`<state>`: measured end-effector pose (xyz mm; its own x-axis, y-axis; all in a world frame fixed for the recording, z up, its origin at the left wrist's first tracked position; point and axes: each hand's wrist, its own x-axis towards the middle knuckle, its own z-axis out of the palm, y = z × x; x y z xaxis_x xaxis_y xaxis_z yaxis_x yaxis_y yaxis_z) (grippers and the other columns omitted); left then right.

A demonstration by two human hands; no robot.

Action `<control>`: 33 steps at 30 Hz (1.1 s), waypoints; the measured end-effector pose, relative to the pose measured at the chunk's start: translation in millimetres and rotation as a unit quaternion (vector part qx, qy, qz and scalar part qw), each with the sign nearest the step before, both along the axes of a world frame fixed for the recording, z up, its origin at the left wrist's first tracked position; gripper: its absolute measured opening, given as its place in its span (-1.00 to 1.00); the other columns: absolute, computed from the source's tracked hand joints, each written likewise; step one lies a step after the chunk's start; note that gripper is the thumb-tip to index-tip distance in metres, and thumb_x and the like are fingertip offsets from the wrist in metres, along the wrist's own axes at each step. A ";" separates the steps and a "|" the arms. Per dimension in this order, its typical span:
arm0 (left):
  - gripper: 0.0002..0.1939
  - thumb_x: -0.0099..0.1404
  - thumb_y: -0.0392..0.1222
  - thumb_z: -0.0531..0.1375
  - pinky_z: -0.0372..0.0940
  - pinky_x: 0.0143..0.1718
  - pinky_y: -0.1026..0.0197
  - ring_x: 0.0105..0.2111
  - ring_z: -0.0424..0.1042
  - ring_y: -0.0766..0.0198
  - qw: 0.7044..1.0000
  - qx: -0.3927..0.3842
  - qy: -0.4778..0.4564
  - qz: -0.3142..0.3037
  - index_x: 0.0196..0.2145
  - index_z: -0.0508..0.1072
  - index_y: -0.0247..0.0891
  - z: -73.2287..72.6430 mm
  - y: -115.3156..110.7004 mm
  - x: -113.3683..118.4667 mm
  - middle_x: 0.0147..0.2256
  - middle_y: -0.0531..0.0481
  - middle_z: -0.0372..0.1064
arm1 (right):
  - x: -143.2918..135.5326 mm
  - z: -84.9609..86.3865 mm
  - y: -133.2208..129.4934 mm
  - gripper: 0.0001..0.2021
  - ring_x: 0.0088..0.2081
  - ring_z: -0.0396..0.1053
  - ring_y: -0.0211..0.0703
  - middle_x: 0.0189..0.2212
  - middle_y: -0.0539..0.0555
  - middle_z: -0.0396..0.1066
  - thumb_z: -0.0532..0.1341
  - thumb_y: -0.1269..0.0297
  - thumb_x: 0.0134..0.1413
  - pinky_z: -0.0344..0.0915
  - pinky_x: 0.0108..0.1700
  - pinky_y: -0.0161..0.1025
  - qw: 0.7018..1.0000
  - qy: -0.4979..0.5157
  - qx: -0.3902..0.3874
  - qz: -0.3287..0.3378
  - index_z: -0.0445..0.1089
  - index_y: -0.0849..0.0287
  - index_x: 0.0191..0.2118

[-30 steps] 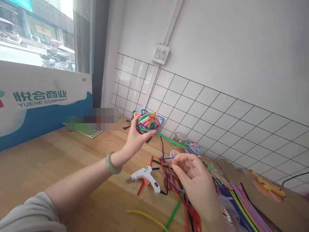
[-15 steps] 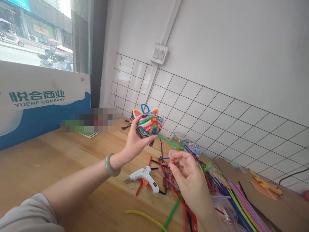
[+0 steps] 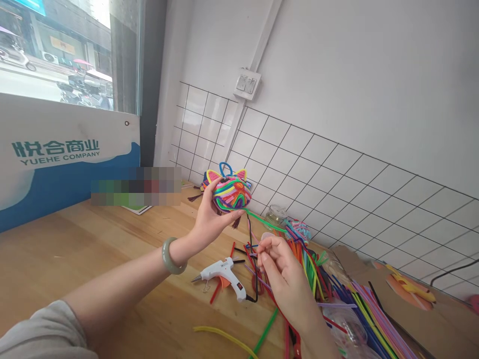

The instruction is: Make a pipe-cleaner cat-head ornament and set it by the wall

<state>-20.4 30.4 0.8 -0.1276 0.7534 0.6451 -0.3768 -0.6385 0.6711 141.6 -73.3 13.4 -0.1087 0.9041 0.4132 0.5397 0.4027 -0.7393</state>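
The left hand [image 3: 209, 219] is raised above the wooden table [image 3: 75, 249] and closes around a small ball wound from many coloured pipe cleaners [image 3: 231, 193], with two little ears and a blue loop on top. The fingers hold it from below and behind, so its striped front is turned to the person and free to work on. From under the thumb a green pipe cleaner [image 3: 266, 222] runs down and to the right, toward the right hand [image 3: 284, 274]. That hand is lower and nearer the person, its thumb and fingertips pinched together; it seems to pinch the loose end of a thin strand, but the view is too small here to say which one. Just below this pinch lies a white glue gun [image 3: 223, 271], within easy reach, and to its right a loose heap of pipe cleaners [image 3: 359, 309] spreads over the table
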 end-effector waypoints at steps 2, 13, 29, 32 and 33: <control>-0.21 -0.01 -0.18 0.42 0.26 0.11 -0.03 0.13 0.27 0.00 1.000 -0.006 0.001 0.000 0.10 0.13 -0.06 -0.1 -0.1 0.1 0.10 -0.12 0.23 | -0.9 0.6 -0.7 -0.88 -0.47 0.29 -0.27 -0.49 -0.05 0.26 0.02 0.23 0.25 0.29 -0.41 -0.33 1.000 0.005 -0.019 0.004 0.25 0.10 -0.25; -0.31 0.02 -0.17 0.41 0.39 -0.06 0.02 -0.01 0.40 -0.01 0.993 -0.081 -0.050 -0.073 0.06 0.22 -0.12 6.5 1.1 -3.0 0.07 -0.13 0.30 | 0.3 -15.8 20.1 -0.89 -0.47 0.38 -0.23 -0.45 0.00 0.41 0.14 0.28 0.07 0.29 -0.41 -0.29 0.983 -0.033 -0.181 -0.009 0.35 0.16 -0.29; -0.44 0.11 0.01 0.34 0.36 -0.15 0.19 -0.16 0.47 0.18 0.950 -0.114 -0.123 -0.263 0.01 0.31 -0.22 4.3 2.0 0.3 -0.10 -0.11 0.45 | -3.3 -81.1 53.2 -0.74 -0.23 0.36 -0.05 -0.27 0.12 0.46 0.26 0.14 -0.08 0.08 -0.32 -0.26 0.907 -0.300 -0.295 -0.023 0.39 0.20 -0.28; -0.40 0.07 0.01 0.37 0.36 -0.09 0.12 -0.10 0.46 0.11 0.954 -0.100 -0.115 -0.260 0.02 0.30 -0.21 5.9 0.5 -0.1 -0.06 -0.14 0.43 | 0.0 -87.4 58.4 -0.78 -0.36 0.31 -0.15 -0.42 0.04 0.40 0.27 0.13 -0.10 0.02 -0.40 -0.29 0.910 -0.283 -0.303 -0.015 0.36 0.19 -0.43; -0.41 0.08 0.01 0.36 0.36 -0.09 0.12 -0.09 0.46 0.11 0.955 -0.099 -0.112 -0.257 0.01 0.30 -0.21 5.8 0.7 0.0 -0.05 -0.14 0.43 | 1.8 -89.5 60.1 -0.77 -0.42 0.26 -0.19 -0.51 -0.01 0.35 0.28 0.13 -0.11 0.00 -0.43 -0.30 0.910 -0.277 -0.309 -0.008 0.33 0.18 -0.50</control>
<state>-20.4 31.1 6.6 0.1732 0.8577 0.4842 -0.7545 -0.2004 0.6249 143.4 -13.2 -76.1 -0.1304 0.9487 -0.2881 0.9005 -0.0082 -0.4347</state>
